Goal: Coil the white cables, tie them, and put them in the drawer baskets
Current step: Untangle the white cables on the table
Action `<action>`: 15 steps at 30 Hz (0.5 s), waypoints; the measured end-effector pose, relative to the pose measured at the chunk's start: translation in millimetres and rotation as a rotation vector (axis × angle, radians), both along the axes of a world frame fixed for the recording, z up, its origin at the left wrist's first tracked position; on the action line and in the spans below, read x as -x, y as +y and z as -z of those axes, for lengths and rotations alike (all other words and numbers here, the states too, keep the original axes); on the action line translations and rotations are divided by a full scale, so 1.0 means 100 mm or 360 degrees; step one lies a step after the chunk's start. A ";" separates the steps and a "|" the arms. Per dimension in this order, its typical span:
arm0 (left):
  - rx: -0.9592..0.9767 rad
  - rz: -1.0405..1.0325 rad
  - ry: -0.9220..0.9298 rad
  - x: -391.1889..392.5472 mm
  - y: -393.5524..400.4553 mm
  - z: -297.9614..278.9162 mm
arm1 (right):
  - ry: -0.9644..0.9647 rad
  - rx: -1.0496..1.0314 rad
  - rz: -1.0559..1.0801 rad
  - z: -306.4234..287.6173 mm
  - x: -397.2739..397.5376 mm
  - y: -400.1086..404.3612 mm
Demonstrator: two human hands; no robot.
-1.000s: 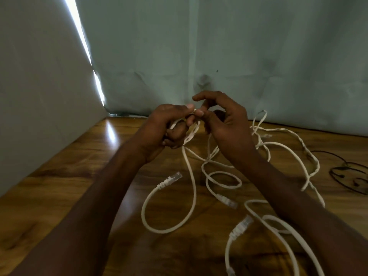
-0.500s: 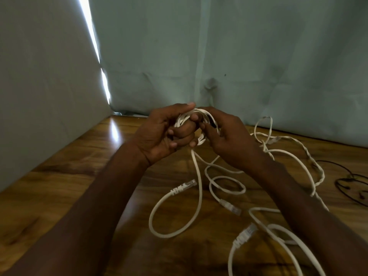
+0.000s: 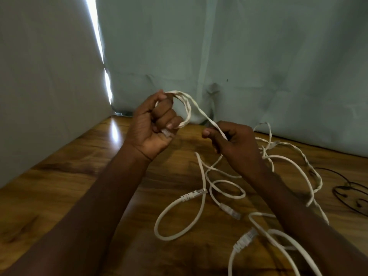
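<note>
My left hand (image 3: 154,124) is raised above the wooden table and grips a small coil of white cable (image 3: 186,108), with a clear plug end tucked against its palm. From the coil a strand runs down to my right hand (image 3: 232,143), which pinches it between thumb and fingers. Below the hands, more white cables (image 3: 201,202) lie tangled on the table, several plug ends among them. One plug (image 3: 194,194) lies near the middle, another plug (image 3: 244,241) nearer me.
The wooden table (image 3: 75,176) meets a pale cloth backdrop at the back and left. A thin black wire (image 3: 346,192) lies at the right edge. No drawer baskets are in view.
My hands have drawn apart: the left rose with the coil and the right slid down and to the right along the strand. The view shifted slightly.
</note>
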State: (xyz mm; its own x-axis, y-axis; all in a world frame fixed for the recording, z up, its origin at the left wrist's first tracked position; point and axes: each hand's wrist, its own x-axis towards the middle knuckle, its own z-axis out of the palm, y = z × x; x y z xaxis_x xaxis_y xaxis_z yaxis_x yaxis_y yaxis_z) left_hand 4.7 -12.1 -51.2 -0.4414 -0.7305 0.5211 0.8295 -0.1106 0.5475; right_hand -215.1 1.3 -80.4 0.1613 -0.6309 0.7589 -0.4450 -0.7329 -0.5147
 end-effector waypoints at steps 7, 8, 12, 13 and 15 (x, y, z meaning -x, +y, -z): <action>-0.0302 -0.0289 0.0633 -0.22 0.00 -0.01 | 0.0295 0.0080 0.0086 0.12 -0.04 -0.05; -0.0320 -0.0275 0.0661 -0.22 -0.01 -0.01 | 0.0345 0.0112 0.0129 0.14 -0.05 -0.04; -0.0226 -0.0236 0.0520 -0.12 -0.03 -0.05 | 0.0719 0.0068 0.0188 0.14 -0.13 0.01; -0.0160 -0.0320 0.0373 -0.10 -0.02 -0.07 | 0.0829 0.0004 0.0187 0.11 -0.17 0.03; -0.0028 -0.0491 0.0048 -0.03 0.02 -0.11 | 0.1056 0.0018 0.0191 0.09 -0.23 0.03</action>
